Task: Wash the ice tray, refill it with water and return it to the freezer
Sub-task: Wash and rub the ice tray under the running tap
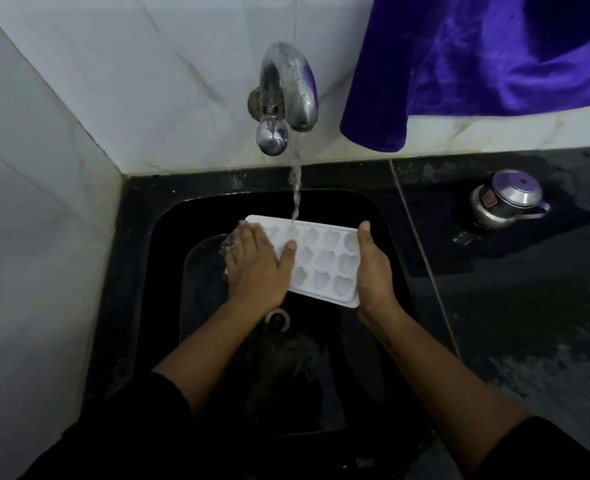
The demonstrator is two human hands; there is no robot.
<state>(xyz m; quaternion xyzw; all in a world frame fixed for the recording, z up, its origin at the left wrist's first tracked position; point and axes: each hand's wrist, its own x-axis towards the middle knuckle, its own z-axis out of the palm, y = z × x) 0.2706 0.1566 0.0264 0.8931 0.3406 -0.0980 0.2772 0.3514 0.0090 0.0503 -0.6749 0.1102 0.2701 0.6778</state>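
Ice tray [324, 261]: white, heart-shaped cavities facing up, centre of frame, held above the black sink [141, 271], tilted a bit with its right end lower in frame. Not resting on the basin.

Left hand [257, 268]: flat on the tray's left part, fingers straight, thumb spread toward the cavities. Pressing, not gripping. Water is splashing off at the fingertips.

Right hand [373, 268]: gripping the tray's right short edge, thumb up along the far corner. Fingers are under the tray, not visible.

Tap [286, 88], upper centre, is running. The stream [296, 188] hits the tray's far edge just right of the left hand.

Drain [277, 319] is just below the tray in frame.

Right side: dark wet desk [529, 306] with a small lidded steel pot [508, 199] on it, well apart from the sink. Purple cloth [477, 64] hangs at upper right over the white tiled wall [79, 98].
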